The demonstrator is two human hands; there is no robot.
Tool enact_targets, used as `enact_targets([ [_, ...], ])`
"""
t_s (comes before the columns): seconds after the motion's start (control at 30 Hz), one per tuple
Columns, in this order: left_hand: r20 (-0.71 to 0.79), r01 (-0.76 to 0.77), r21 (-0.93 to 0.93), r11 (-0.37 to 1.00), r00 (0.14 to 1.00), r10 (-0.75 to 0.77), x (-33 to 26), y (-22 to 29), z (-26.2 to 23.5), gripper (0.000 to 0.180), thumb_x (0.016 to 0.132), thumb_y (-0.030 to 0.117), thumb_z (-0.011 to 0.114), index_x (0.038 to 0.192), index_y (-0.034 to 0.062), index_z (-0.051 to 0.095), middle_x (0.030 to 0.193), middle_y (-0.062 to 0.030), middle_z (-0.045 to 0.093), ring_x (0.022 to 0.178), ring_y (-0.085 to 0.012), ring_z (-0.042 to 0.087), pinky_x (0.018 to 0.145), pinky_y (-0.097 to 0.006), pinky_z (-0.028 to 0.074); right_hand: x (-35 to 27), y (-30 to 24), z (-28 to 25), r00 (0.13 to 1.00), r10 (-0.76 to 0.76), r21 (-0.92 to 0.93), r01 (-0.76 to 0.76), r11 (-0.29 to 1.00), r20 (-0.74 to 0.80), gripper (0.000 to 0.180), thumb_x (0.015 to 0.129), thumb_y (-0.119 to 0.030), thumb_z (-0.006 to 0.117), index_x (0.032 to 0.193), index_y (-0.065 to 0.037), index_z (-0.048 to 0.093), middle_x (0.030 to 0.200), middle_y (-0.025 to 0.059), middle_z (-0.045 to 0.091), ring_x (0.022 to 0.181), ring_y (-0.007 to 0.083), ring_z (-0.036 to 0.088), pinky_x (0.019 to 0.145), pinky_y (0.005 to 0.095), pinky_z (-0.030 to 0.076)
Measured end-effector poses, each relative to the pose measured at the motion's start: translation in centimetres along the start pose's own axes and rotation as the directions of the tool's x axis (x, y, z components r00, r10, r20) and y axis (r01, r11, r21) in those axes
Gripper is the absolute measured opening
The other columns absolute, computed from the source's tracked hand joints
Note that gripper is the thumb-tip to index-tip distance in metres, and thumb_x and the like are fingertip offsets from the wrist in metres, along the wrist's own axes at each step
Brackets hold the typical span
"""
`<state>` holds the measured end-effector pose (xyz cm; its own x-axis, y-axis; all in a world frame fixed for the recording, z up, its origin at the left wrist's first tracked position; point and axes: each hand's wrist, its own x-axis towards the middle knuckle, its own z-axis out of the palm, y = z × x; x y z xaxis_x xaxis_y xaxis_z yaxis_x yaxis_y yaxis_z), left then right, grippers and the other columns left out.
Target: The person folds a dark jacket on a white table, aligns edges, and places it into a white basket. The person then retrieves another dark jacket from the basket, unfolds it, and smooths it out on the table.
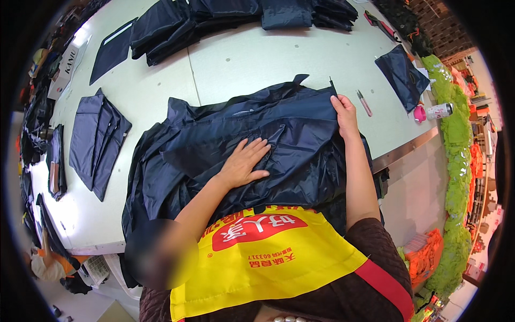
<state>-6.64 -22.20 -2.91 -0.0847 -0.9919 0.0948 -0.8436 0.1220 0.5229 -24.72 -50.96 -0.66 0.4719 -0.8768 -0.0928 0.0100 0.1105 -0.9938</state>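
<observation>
A dark navy garment (214, 139) of shiny, thin cloth lies spread and wrinkled over the near edge of the white table, its lower part hanging down against my yellow apron. My left hand (245, 162) rests flat on the middle of the cloth, fingers stretched out. At the garment's upper right corner, my right hand (345, 114) pinches the cloth edge between thumb and fingers. A thin dark tip sticks up from that corner; what it is I cannot tell. Just right of this hand lies a small pen-like tool (364, 103), touched by neither hand.
Stacks of folded navy cloth (214, 19) line the table's far side. Folded navy pieces (99, 139) lie at the left, another navy piece (402, 75) at the far right. Near the right edge stand a can (440, 111) and a pink item (419, 113). Lime-green material (456, 161) is heaped beyond.
</observation>
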Motion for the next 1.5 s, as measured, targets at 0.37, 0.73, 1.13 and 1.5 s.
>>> enact_targets([
  [0.37, 0.009, -0.019, 0.171, 0.985, 1.0, 0.017, -0.6, 0.2, 0.6, 0.052, 0.091, 0.05, 0.043, 0.132, 0.0184, 0.048, 0.144, -0.0141, 0.033, 0.135, -0.0286, 0.026, 0.11, -0.049, 0.014, -0.5, -0.5, 0.5, 0.997, 0.062, 0.064, -0.064, 0.996, 0.037, 0.018, 0.089, -0.018, 0.06, 0.099, -0.003, 0.062, 0.088, -0.0019, 0.062, 0.079, 0.0055, 0.054, 0.072, 0.0209, 0.043],
  [0.73, -0.334, 0.224, -0.306, 0.925, 0.885, -0.324, -2.6, 1.9, -1.2, 0.03, 0.084, 0.021, 0.062, 0.108, 0.0023, 0.062, 0.106, -0.0162, 0.061, 0.102, -0.0301, 0.058, 0.089, -0.036, 0.045, -5.0, -0.4, 2.1, 0.995, -0.084, 0.149, 0.091, 0.985, -0.048, 0.027, 0.085, -0.015, 0.065, 0.105, 0.002, 0.061, 0.096, 0.005, 0.064, 0.085, 0.013, 0.058, 0.08, 0.0256, 0.046],
  [1.13, -0.316, 0.016, -0.913, 0.408, 0.605, -0.731, 9.4, 5.7, -5.2, 0.024, 0.08, 0.016, 0.066, 0.088, -0.0066, 0.063, 0.069, -0.0043, 0.062, 0.062, -0.0061, 0.052, 0.055, -0.023, 0.043, -11.5, -5.2, 10.8, 0.659, -0.622, -0.358, 0.752, 0.554, 0.422, 0.018, 0.079, -0.006, 0.065, 0.095, 0.001, 0.061, 0.079, 0.0122, 0.058, 0.07, 0.0252, 0.058, 0.06, 0.0308, 0.047],
  [1.5, -0.254, 0.077, -0.919, 0.387, 0.636, -0.729, 9.1, 5.4, -6.7, 0.015, 0.085, 0.012, 0.065, 0.092, -0.0014, 0.067, 0.073, 0.0054, 0.058, 0.062, -0.0015, 0.044, 0.054, -0.017, 0.034, -4.2, -6.8, 10.8, 0.839, -0.172, -0.136, 0.279, 0.951, 0.517, 0.018, 0.081, -0.012, 0.067, 0.095, -0.001, 0.065, 0.085, 0.001, 0.063, 0.072, 0.0064, 0.053, 0.064, 0.0199, 0.042],
])
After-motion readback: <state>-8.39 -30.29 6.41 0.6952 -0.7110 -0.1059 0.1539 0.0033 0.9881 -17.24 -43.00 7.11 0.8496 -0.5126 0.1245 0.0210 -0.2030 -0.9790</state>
